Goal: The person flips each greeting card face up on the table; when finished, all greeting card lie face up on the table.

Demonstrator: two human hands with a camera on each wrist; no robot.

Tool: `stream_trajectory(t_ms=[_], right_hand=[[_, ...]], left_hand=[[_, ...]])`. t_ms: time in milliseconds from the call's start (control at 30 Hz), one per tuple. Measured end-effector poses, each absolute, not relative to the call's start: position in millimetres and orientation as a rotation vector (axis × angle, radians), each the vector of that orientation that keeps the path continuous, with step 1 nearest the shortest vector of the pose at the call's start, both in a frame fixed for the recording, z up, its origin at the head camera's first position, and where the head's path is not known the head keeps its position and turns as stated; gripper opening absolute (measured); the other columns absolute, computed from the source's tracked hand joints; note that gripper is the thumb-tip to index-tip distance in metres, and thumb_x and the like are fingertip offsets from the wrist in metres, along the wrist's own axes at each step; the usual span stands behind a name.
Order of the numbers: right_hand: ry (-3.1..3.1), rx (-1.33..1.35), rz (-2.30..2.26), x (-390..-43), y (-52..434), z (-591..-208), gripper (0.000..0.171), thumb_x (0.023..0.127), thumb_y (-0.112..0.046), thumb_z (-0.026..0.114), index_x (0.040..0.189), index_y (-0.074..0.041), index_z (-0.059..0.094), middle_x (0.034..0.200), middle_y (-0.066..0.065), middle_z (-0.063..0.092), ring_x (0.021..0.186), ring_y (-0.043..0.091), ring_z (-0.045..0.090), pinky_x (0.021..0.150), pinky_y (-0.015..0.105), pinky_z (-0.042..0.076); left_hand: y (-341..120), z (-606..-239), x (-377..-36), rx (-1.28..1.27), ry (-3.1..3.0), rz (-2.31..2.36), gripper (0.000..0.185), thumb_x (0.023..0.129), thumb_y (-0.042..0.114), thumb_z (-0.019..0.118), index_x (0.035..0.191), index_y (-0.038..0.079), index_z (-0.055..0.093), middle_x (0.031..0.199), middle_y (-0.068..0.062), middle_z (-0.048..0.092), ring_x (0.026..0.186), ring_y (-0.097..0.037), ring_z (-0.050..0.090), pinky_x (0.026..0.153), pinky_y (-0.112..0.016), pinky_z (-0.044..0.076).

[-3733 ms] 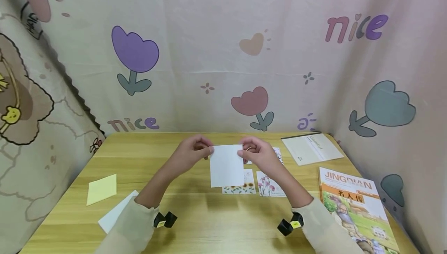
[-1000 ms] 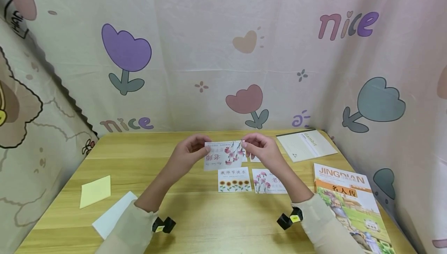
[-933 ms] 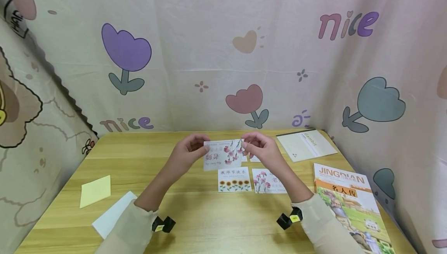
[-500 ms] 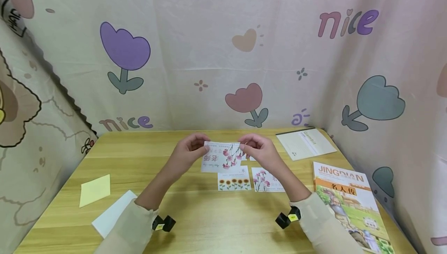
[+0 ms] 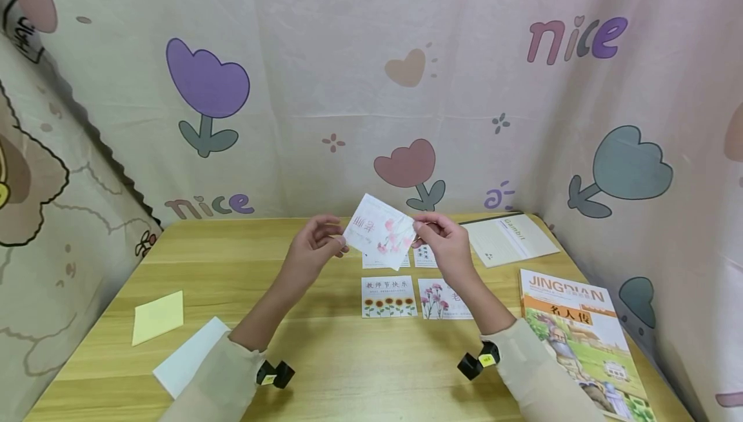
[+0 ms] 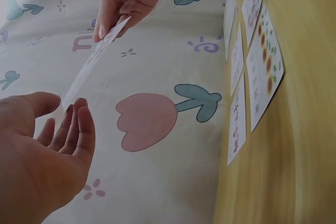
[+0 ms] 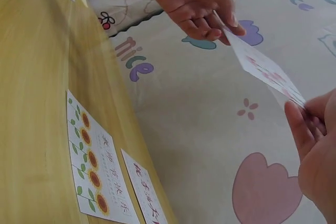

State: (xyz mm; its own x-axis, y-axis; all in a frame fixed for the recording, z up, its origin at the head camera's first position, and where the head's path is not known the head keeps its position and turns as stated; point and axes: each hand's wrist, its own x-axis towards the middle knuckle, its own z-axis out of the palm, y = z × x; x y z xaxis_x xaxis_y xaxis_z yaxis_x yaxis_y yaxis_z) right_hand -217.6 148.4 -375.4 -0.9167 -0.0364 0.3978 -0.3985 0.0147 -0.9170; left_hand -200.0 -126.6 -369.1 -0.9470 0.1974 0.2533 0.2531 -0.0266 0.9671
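In the head view my right hand [image 5: 447, 244] pinches the right corner of a white greeting card [image 5: 377, 231] with pink flowers and Chinese writing. The card is raised above the table, turned aslant. My left hand [image 5: 313, 248] is at its left corner, fingers loosely bent; in the left wrist view the card's end lies by the thumb tip, without a clear grip. Below lie a sunflower card [image 5: 389, 308] and a pink-flower card [image 5: 441, 299], partly behind my right wrist. Two more cards, one at left [image 5: 371, 262] and one at right [image 5: 425, 255], lie behind them, partly covered.
On the wooden table [image 5: 348, 370], a pale yellow paper [image 5: 158, 317] and a white sheet [image 5: 191, 354] lie at left, the sheet partly under my sleeve. A notebook [image 5: 511, 238] and a magazine [image 5: 586, 338] lie at right. A printed curtain [image 5: 302, 86] hangs behind.
First the card showed its blank back, then its printed face, held level by both hands. Now it is lifted and rotated aslant, its upper left corner raised, and my left fingers have loosened.
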Motion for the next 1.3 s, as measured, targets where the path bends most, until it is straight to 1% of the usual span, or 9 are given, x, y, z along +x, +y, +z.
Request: stream_trajectory(t_ms=[200,333,433,667,800,933,1033,1100,1300], right_hand=[[-1.923,0.376,2.061,-218.3,146.2,-375.8,0.026,0.097,-0.016,0.068,0.115,0.002,0.067,0.090,0.004,0.069,0.071,0.014,0.066,0.075,0.028,0.060],[-1.872,0.334,2.120,-217.9,142.3,-377.3,0.027,0.097,-0.014,0.068,0.117,0.003,0.066,0.091,0.005,0.068,0.074,0.013,0.066,0.074,0.028,0.060],[-1.821,0.318,2.152,-217.1,138.4,-379.7,0.027,0.097,-0.010,0.067,0.118,0.006,0.064,0.093,0.005,0.069,0.075,0.013,0.066,0.074,0.027,0.060],[-1.745,0.324,2.262,-213.6,126.2,-385.2,0.025,0.097,-0.004,0.064,0.118,0.010,0.061,0.100,0.007,0.067,0.080,0.013,0.067,0.077,0.027,0.060],[-1.817,0.403,2.279,-211.8,122.2,-390.4,0.024,0.097,-0.005,0.062,0.117,0.008,0.061,0.100,0.009,0.067,0.081,0.015,0.068,0.080,0.029,0.060],[-1.972,0.573,2.221,-209.6,122.9,-394.5,0.028,0.098,-0.006,0.062,0.123,0.005,0.060,0.108,0.010,0.064,0.087,0.015,0.068,0.084,0.030,0.059],[-2.038,0.671,2.162,-209.5,125.0,-395.0,0.032,0.098,-0.008,0.062,0.128,0.003,0.058,0.116,0.012,0.063,0.097,0.015,0.066,0.087,0.029,0.057],[-2.030,0.713,2.146,-211.1,127.3,-393.9,0.035,0.098,-0.008,0.062,0.129,0.005,0.056,0.119,0.017,0.063,0.102,0.018,0.066,0.090,0.032,0.057],[-2.040,0.779,2.101,-216.1,134.5,-387.4,0.033,0.099,-0.009,0.060,0.129,0.004,0.057,0.121,0.028,0.062,0.106,0.018,0.066,0.091,0.039,0.058]], left_hand=[[-120.6,-375.5,-197.4,-0.533,-2.051,-2.201,0.032,0.097,0.008,0.066,0.125,0.000,0.053,0.110,-0.012,0.065,0.092,-0.020,0.069,0.086,-0.030,0.058],[-116.7,-378.8,-195.8,-0.560,-2.059,-2.146,0.030,0.097,0.014,0.068,0.124,0.004,0.058,0.110,-0.009,0.067,0.095,-0.023,0.069,0.087,-0.032,0.058],[-113.9,-381.2,-195.6,-0.563,-2.074,-2.119,0.030,0.097,0.017,0.069,0.124,0.008,0.061,0.111,-0.012,0.067,0.095,-0.023,0.069,0.087,-0.035,0.059],[-108.7,-384.6,-195.2,-0.540,-2.083,-2.117,0.030,0.097,0.017,0.069,0.124,0.006,0.062,0.106,-0.020,0.068,0.095,-0.029,0.071,0.090,-0.041,0.058],[-109.9,-384.0,-196.1,-0.467,-2.075,-2.109,0.029,0.097,0.013,0.067,0.124,0.004,0.061,0.107,-0.017,0.065,0.095,-0.028,0.070,0.091,-0.033,0.058],[-113.8,-381.0,-197.6,-0.420,-2.086,-2.094,0.030,0.099,0.009,0.063,0.128,0.003,0.057,0.114,-0.016,0.060,0.094,-0.019,0.069,0.089,-0.029,0.058],[-117.2,-378.8,-197.9,-0.413,-2.123,-2.052,0.028,0.101,0.008,0.059,0.128,0.004,0.055,0.118,-0.015,0.058,0.093,-0.021,0.067,0.085,-0.029,0.059],[-119.2,-378.5,-198.1,-0.410,-2.179,-1.989,0.026,0.102,0.010,0.057,0.127,0.007,0.055,0.119,-0.012,0.057,0.091,-0.025,0.065,0.077,-0.026,0.058],[-120.1,-382.6,-197.8,-0.481,-2.427,-1.754,0.021,0.102,0.013,0.050,0.121,0.017,0.059,0.110,-0.009,0.058,0.080,-0.026,0.054,0.056,-0.022,0.044]])
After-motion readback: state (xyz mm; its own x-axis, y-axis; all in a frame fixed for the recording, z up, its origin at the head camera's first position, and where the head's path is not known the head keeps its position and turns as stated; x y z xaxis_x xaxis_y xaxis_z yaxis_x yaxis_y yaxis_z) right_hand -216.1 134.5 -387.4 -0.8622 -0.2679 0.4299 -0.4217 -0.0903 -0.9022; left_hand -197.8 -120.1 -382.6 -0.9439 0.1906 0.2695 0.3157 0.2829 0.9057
